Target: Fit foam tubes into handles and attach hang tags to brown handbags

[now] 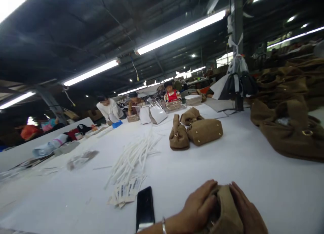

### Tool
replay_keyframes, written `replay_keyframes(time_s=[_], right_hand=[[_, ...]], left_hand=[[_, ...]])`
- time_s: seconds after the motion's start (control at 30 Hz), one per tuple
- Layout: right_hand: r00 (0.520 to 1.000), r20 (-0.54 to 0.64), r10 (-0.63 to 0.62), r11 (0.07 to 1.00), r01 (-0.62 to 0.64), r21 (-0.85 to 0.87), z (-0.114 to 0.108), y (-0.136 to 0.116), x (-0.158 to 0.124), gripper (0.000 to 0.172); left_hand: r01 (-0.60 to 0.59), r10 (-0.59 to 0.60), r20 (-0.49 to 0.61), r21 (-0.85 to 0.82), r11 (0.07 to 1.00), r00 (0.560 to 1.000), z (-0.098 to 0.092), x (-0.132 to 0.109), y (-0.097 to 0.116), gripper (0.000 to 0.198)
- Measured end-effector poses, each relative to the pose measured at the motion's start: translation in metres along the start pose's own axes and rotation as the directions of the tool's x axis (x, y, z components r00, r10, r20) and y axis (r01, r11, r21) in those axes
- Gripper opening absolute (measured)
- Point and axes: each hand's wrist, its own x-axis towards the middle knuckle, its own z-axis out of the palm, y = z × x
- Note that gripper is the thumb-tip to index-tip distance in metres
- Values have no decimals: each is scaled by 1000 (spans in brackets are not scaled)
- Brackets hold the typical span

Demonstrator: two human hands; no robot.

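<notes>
In the head view, we are holding a brown handbag [230, 210] at the bottom of the frame, right of centre. The left hand [198, 205] is grasping its left side, the thumb bending towards the opening; the right hand [249, 210] is pressing fairly straight fingers along its other side, so the bag is sitting clasped between them. Shadow is filling the opening, and we are not managing to tell what is inside

Left of the hands, a dark phone [145, 207] is lying on the white table [265, 180], with printed labels [128, 190] fanning out just beside it and white cords [134, 156] spreading above those. Around the middle of the frame, three brown bags [205, 132] are resting close together, the nearest left one standing with its handle up. At the right edge, a larger brown bag [280, 136] is gaping open, and something pale and crinkled [283, 121] is showing in it. Farther back, near the centre, clear plastic bags [157, 110] are holding white pieces, while a co-worker in a red apron [173, 96] is sitting behind another brown bag in clear plastic [174, 106]
</notes>
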Motion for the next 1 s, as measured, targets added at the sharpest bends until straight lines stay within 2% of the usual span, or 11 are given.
replay_keyframes(time_s=[0.1,0.17,0.2,0.27,0.37,0.5,0.57,0.67,0.77,0.9,1.0], right_hand=[[992,27,125,971,-127,203,-24,-33,4,57],[992,32,124,938,-128,323,-37,-36,2,42],[997,42,59,933,-70,352,-43,-33,-1,35],[985,90,-151,923,108,370,-55,-24,-8,26],[905,189,-380,893,305,331,-71,-11,-9,26],[814,357,-459,882,369,293,-81,-10,10,27],[791,387,-474,877,385,287,-81,-14,19,22],[829,380,-410,910,345,231,-77,-22,20,20],[877,362,-316,949,283,142,-75,-24,8,23],[867,381,-320,947,305,103,-76,-15,-13,33],[856,444,-264,964,233,124,-76,-12,-20,44]], left_hand=[[-21,21,15,-42,999,1000,-6,-5,1,56],[-28,30,25,-76,997,999,-6,-6,1,52],[-31,33,17,-90,995,999,-6,-5,1,51],[-43,46,16,-118,992,999,-6,-5,-1,48],[-74,78,21,-152,986,997,-6,-6,-2,47],[-50,59,67,-131,990,996,-8,-7,5,47],[-16,25,98,-86,996,995,-10,-8,10,49],[-2,5,109,-31,1000,994,-10,-12,16,51],[-36,34,120,11,999,992,-8,-16,19,51],[-125,110,154,88,988,982,-8,-17,23,51],[-154,133,162,124,980,978,-9,-17,23,52]])
